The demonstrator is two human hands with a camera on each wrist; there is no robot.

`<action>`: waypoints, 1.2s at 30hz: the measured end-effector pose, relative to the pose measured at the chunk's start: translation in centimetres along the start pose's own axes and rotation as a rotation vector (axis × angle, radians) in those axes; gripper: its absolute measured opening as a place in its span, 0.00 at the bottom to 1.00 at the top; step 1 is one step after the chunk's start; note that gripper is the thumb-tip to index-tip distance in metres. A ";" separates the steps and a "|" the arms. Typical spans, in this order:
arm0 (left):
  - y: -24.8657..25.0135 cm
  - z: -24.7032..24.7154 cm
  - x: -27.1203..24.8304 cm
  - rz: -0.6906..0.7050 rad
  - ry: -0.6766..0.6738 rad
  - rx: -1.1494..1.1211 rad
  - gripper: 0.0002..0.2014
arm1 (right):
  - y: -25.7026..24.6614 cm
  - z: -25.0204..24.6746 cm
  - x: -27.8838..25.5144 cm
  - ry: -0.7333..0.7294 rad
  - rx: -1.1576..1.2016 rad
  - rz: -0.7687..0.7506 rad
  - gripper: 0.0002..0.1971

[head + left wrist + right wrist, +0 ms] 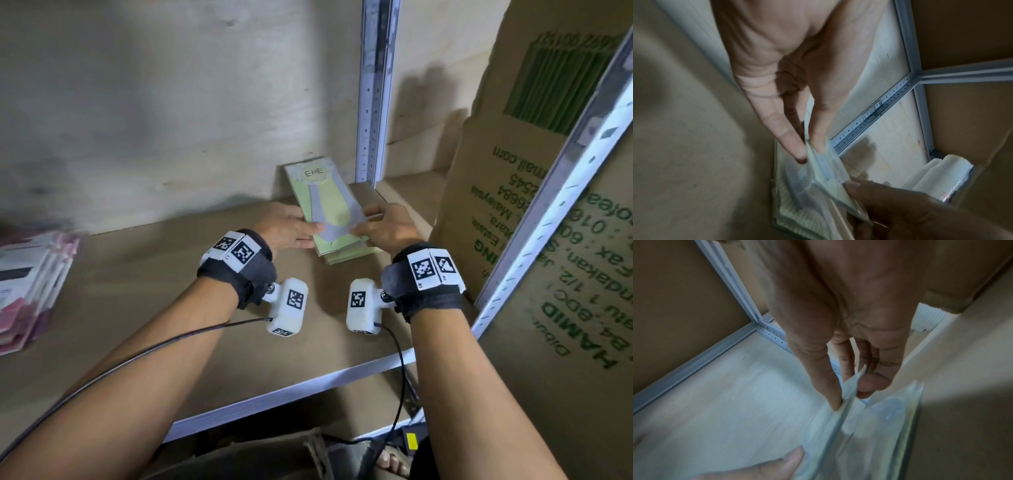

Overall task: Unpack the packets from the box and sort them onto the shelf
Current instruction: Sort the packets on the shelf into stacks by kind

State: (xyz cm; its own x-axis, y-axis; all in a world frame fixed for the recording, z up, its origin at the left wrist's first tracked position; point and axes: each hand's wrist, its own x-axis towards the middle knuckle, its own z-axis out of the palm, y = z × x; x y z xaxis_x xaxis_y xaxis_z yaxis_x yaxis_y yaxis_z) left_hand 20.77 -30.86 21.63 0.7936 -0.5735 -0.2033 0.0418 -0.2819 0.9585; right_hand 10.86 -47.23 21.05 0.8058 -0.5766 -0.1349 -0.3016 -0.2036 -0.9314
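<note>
both hands on the green packet (pixel 325 202), tilted just above a green stack (pixel 346 253) on the shelf (pixel 154 274). left hand (pixel 287 228) pinches its left edge, right hand (pixel 387 229) its right edge. cardboard box (pixel 534 171) just right of r hand; pink packets (pixel 30 284) far left.

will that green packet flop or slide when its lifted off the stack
Likely flexes: the green packet is thin and flat, pinched at both edges by left hand and right hand. Its glossy face may slip. Probably light.
</note>
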 end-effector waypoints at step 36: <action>0.0 0.1 1.9 -0.135 0.208 0.246 0.17 | -1.1 1.3 -1.1 0.220 -0.431 0.075 0.20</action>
State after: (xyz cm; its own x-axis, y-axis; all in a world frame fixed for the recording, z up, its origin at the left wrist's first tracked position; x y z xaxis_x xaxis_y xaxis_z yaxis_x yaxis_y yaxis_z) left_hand 22.20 -32.06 21.26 0.8985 -0.3569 -0.2555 0.0272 -0.5358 0.8439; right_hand 10.95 -45.34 21.81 0.6608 -0.7464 -0.0786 -0.5759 -0.4371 -0.6908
